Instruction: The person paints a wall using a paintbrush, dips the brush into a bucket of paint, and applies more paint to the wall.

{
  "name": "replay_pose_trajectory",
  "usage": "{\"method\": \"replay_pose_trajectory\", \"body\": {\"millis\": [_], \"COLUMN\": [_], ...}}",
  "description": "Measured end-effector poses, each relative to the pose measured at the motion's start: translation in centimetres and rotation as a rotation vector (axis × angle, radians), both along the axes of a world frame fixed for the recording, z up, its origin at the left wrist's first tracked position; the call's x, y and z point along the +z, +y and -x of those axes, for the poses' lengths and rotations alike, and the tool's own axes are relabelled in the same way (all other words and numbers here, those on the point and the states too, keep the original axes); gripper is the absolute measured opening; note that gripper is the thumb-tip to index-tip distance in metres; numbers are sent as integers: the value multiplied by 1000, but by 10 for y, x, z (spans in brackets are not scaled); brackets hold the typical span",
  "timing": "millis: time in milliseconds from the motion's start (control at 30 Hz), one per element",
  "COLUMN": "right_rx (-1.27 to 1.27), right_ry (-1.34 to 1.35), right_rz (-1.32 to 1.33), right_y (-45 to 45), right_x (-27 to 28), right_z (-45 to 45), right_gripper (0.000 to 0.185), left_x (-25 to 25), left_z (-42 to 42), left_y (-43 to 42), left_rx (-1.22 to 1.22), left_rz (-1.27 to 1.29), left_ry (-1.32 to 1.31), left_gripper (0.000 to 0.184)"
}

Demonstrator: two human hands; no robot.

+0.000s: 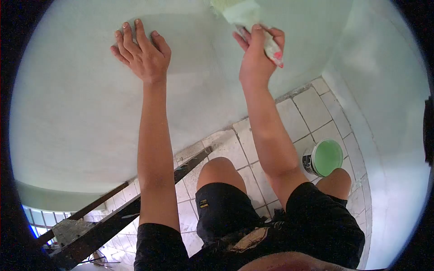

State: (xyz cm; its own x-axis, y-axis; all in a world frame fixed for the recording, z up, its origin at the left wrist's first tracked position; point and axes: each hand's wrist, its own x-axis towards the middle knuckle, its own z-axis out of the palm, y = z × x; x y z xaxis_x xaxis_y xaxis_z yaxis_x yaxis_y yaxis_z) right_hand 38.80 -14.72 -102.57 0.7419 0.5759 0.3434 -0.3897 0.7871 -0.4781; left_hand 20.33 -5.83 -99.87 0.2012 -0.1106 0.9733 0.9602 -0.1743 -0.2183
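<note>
My left hand point(147, 56) lies against the pale wall point(90, 104) with its fingers spread, holding nothing. Higher up and to the right, my right hand point(260, 56) grips a paintbrush point(272, 47) by its handle, which has a reddish end. The brush's wide head points up and left onto the wall, at the top edge of the view. Around the brush the wall looks greener than the whitish part by my left hand. A bucket of light green paint point(327, 158) stands on the floor at the right, beside my knee.
White floor tiles point(312, 108) run along the foot of the wall. Dark wooden beams point(108, 226) cross the lower left, with a grey flat piece point(72, 231) on them. A second wall point(384, 135) rises at the right. Window bars point(43, 217) show at far left.
</note>
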Motion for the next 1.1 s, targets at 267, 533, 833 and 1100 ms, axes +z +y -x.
{"method": "replay_pose_trajectory", "body": {"millis": [267,533,833,1100], "right_rx": [23,-22,107,61], "right_ry": [-6,167,180,3], "right_rz": [490,537,-35,546], "right_y": [-14,-5,-15,-26], "right_x": [-282,-262,13,-244], "right_z": [10,4,5,29], "right_gripper": [17,17,22,19], "left_x": [1,-1,2,-1], "left_z": [1,0,1,0], "left_y": [5,4,4,0], "left_rx": [35,26,72,26], "left_rz": [-16,-36,-30,12], "left_ry": [33,48,34,3], "left_gripper": [41,42,38,43]}}
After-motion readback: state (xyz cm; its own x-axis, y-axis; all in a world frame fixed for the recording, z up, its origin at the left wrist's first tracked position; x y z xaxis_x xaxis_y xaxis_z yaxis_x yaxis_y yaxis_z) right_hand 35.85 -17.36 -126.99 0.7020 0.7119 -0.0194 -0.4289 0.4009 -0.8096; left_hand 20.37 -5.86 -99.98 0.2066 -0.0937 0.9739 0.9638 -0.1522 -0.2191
